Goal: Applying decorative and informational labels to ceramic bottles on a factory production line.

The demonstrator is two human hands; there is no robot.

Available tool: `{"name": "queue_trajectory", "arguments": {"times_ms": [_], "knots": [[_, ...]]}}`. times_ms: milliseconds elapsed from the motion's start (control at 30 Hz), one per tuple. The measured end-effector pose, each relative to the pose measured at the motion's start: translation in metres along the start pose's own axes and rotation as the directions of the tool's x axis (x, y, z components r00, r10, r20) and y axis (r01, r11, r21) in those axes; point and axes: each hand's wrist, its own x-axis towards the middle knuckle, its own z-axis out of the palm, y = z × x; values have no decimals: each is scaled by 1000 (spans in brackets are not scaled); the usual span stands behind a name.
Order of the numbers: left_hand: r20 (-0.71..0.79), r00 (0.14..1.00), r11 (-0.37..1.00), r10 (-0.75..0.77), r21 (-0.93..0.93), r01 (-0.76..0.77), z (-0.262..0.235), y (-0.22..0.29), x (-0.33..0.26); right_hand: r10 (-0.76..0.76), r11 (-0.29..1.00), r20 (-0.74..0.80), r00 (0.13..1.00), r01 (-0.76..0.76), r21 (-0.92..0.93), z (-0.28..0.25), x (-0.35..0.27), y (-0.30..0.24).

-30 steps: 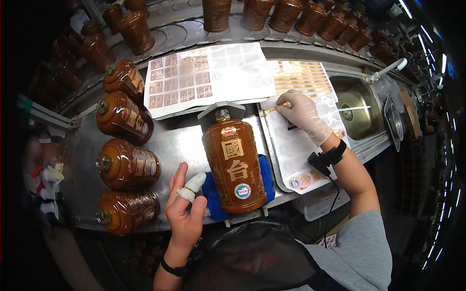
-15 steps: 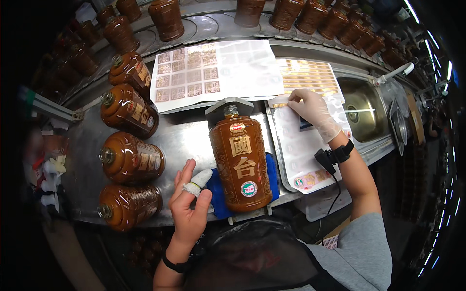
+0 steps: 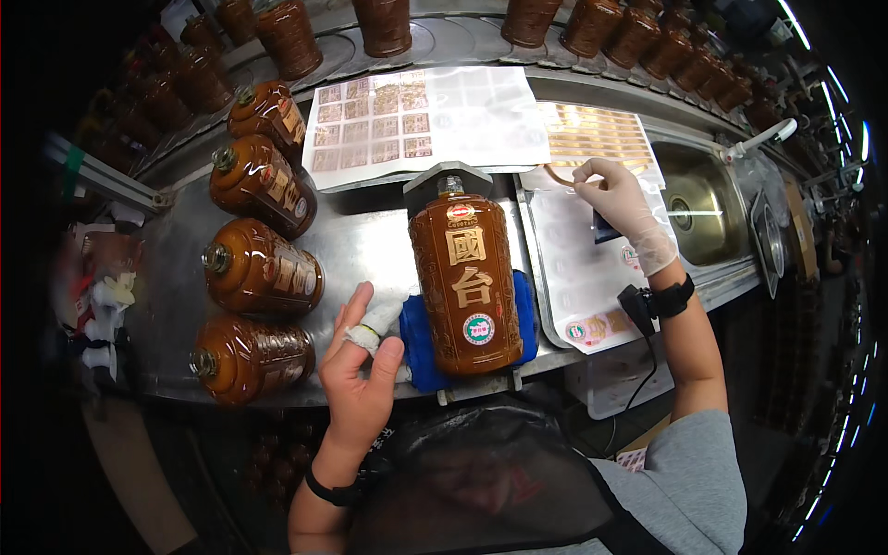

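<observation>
A large brown bottle (image 3: pixel 462 287) with gold characters and a round green-and-white sticker lies on its back before me, neck away, on a blue cloth (image 3: pixel 424 342). Just left of its base is my left hand (image 3: pixel 361 361), fingers apart and holding nothing; white wrapping covers one finger. My right hand (image 3: pixel 618 205), in a thin translucent glove, pinches one end of a narrow gold strip sticker (image 3: pixel 559 175). That strip curls up at the near edge of a sheet of gold strips (image 3: pixel 597 134). Beneath the right hand lies a white sticker sheet (image 3: pixel 575 268) on a tray.
Several brown bottles (image 3: pixel 264 268) lie in a row at the left. A sheet of square stickers (image 3: pixel 462 120) is behind the bottle. More bottles (image 3: pixel 384 26) stand on the conveyor (image 3: pixel 444 42) at the back. A sink (image 3: pixel 694 199) with a tap is at the right.
My right hand has drawn back slightly to the right, and the gold strip's end has lifted with it. My left hand stays beside the bottle. Bottles on the conveyor have shifted.
</observation>
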Motion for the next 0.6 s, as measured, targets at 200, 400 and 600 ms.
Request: {"name": "queue_trajectory", "arguments": {"times_ms": [200,400,600], "knots": [[-47,985,982,165,-87,-169,-4,34,16,15,964,320,947,-98,245,-42,-50,-67],[205,882,905,424,-69,-419,29,86,37,-51,923,468,882,-137,359,-60,-116,-143],[288,888,932,358,-172,-320,44,79,19,-78,905,459,885,-131,405,-54,-144,-166]]}}
